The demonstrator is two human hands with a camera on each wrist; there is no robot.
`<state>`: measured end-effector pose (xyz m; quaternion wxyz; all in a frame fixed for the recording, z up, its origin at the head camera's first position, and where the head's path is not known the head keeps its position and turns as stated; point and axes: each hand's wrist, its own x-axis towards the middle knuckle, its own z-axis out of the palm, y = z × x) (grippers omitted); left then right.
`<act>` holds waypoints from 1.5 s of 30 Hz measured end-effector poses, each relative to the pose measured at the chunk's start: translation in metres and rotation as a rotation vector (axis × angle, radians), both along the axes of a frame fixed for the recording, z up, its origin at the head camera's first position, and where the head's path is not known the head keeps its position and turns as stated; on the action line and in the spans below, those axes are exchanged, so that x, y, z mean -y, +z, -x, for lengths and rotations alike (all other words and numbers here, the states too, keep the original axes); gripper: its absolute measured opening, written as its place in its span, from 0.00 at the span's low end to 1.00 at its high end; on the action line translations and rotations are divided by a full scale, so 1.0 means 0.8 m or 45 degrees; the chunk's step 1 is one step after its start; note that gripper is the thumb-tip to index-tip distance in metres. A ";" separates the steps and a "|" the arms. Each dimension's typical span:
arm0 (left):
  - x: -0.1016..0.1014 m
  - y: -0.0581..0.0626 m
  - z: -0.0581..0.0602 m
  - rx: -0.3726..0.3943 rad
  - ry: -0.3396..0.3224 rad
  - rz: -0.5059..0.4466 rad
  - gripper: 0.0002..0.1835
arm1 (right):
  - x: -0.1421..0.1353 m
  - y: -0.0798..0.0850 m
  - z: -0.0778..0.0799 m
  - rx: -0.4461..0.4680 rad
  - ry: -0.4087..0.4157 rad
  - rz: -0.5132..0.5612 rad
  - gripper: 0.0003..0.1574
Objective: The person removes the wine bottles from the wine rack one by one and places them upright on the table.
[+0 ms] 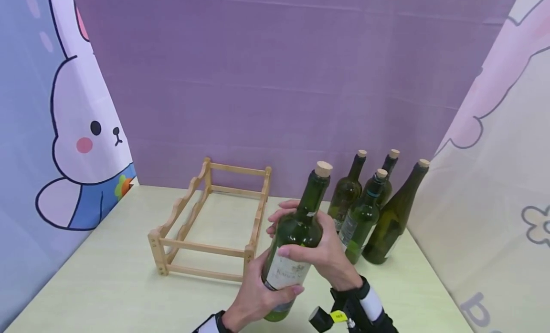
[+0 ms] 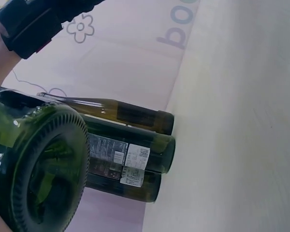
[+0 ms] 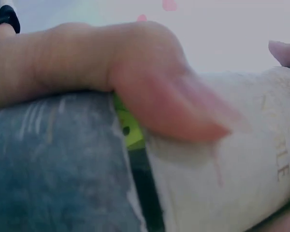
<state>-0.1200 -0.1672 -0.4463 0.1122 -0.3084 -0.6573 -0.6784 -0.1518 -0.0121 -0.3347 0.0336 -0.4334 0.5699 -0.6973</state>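
Note:
A corked green wine bottle [image 1: 298, 230] with a pale label is held in both hands above the table, its neck leaning to the right. Low on the bottle, the left hand [image 1: 254, 295] grips it with the thumb across the front. Higher up, the right hand [image 1: 328, 254] is wrapped round the body below the shoulder, thumb on the label. The left wrist view shows the ribbed base of this bottle [image 2: 50, 169]. Up close in the right wrist view, a thumb [image 3: 169, 101] presses on the label [image 3: 222, 164]. The palms are hidden behind the glass.
A wooden bottle rack [image 1: 204, 247] with scalloped rails stands left of the hands on the pale table [image 1: 107, 275]. Several corked bottles [image 1: 395, 216] stand upright at the right, close behind the right hand. A purple cloth [image 1: 279, 85] hangs along the back, with printed cloths at both sides.

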 end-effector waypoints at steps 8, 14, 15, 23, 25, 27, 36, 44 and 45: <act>0.000 0.003 0.000 0.183 -0.064 0.060 0.33 | 0.004 -0.005 0.003 -0.182 -0.056 0.079 0.24; 0.002 0.006 0.005 0.111 -0.192 0.080 0.38 | 0.002 -0.005 0.002 -0.222 -0.033 0.085 0.23; 0.003 0.006 0.007 0.086 -0.203 0.094 0.39 | 0.001 -0.004 0.003 -0.218 -0.029 0.090 0.23; 0.026 0.021 0.012 -0.039 -0.095 0.408 0.42 | -0.013 0.001 0.003 -0.202 -0.099 0.042 0.22; 0.037 0.026 0.013 -0.117 -0.009 0.470 0.43 | -0.018 0.003 0.002 -0.195 -0.133 0.013 0.22; 0.047 0.030 0.015 -0.211 0.073 0.507 0.43 | -0.024 0.005 0.001 -0.182 -0.164 -0.013 0.22; 0.102 0.034 0.030 -0.301 0.385 0.723 0.44 | -0.051 0.004 0.003 -0.187 -0.298 -0.081 0.24; 0.141 0.025 0.042 -0.281 0.498 0.953 0.42 | -0.080 0.002 0.007 -0.179 -0.461 -0.110 0.26; 0.146 0.024 0.043 -0.260 0.500 0.989 0.42 | -0.083 0.002 0.007 -0.171 -0.484 -0.116 0.26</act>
